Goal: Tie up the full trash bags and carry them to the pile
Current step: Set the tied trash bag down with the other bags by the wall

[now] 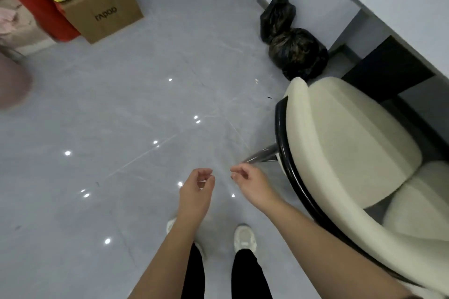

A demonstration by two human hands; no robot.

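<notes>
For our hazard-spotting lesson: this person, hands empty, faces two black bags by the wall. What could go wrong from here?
1. The cream chair has a chrome leg jutting toward the path to the black bags; a foot could catch it.
2. The glossy floor may be slippery when carrying a load.
3. The rounder bag shows no visible knot; lifted untied, it might spill.

Blurred and covered
A pink blur [13,80] sits at the left edge of the floor [121,109]; the chair [340,141], cut off at right, covers the nearer trash bag [298,53] at its base.
</notes>
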